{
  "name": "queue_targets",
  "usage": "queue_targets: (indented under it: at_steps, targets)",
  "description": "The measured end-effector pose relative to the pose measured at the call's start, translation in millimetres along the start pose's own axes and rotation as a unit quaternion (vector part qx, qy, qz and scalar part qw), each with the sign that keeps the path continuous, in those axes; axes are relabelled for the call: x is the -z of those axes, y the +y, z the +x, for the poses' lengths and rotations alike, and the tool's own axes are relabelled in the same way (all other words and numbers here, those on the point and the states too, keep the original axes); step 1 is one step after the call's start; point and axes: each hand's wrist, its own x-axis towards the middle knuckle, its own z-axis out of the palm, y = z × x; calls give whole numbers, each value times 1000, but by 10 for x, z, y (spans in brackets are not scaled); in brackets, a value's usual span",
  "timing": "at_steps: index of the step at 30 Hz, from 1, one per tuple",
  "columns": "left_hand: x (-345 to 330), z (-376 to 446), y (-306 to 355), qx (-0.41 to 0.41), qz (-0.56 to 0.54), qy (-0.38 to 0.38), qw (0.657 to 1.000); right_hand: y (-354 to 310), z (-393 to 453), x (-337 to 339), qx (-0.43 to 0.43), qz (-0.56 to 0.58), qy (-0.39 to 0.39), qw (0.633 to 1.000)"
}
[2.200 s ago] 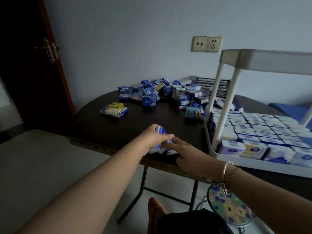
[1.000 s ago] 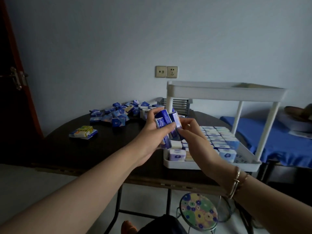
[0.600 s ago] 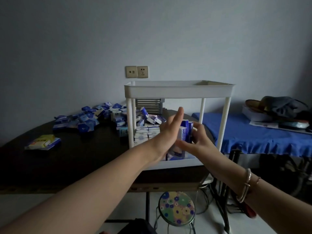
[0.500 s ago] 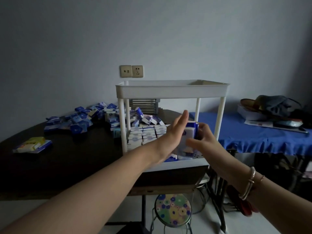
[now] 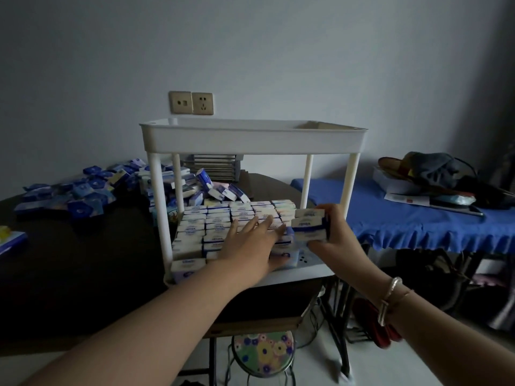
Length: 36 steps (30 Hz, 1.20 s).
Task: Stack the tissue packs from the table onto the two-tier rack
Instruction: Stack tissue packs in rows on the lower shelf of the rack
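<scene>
Behind everything we see a plain grey wall with a pair of wall sockets (image 5: 191, 103) just above the rack's top edge. Our dark table (image 5: 72, 274) carries a loose heap of blue tissue packs (image 5: 83, 195) at its far left, spilling toward the rack's back posts, and a stack of flat grey items (image 5: 214, 167) stands behind the rack against the wall. To the right, a blue cloth (image 5: 412, 218) covers another surface piled with a hat, papers and dark clothing; a floral stool (image 5: 263, 353) sits on the floor under the table's edge. On the table's right end stands the white two-tier rack (image 5: 250, 140). From our angle we cannot see what its upper tray holds; its lower tray is packed with neat rows of tissue packs (image 5: 220, 221), leaving only a bare perforated patch at the front right corner. The rack's front posts frame the opening our arms reach through. Our left hand (image 5: 250, 242) lies flat, fingers straight, pressing on the packed rows. Our right hand (image 5: 333, 235), a bracelet (image 5: 390, 299) on its wrist, grips a small bundle of held packs (image 5: 310, 225) just above that bare corner, beside the rightmost row.
</scene>
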Motion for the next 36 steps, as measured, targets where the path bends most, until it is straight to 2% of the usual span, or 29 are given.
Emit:
queue_targets:
  at_steps: [8,10,13,15,18,22,24,27,29,32,34,36]
  targets:
    - [-165,-41,-134,-17,-5,19,1000,273,262,-161,-194,110,-39,974]
    - [-179,-44,-134,-22,-7,28,999,304,322,-193,-220,94,-57,969]
    - [-209,-43,-145,-24,-1,36,999,276,341,-212,-216,-6,-101,971]
    - [-211,-42,-144,-25,9,39,999,251,314,-197,-190,-77,-120,971]
    - [-198,-29,-111,-18,53,38,998,259,237,-157,-106,-192,-147,965]
    - [-131,6,-90,-1,109,12,994,165,171,-154,-59,-320,-193,926]
    - [-71,-25,-97,-6,111,7,994,92,164,-152,-71,-343,-205,914]
    - [15,-145,-127,-15,100,14,995,-18,125,-149,-59,-343,-184,919]
    - [42,-283,-210,-20,74,49,996,-146,66,-176,-13,-352,-143,925]
    - [53,-589,-442,-63,44,157,985,-453,-58,-302,69,-353,-90,929]
    - [48,-833,-662,-88,28,216,972,-688,-145,-472,140,-356,-90,920]
    - [68,-1099,-895,-86,10,223,971,-909,-227,-728,199,-335,-110,914]
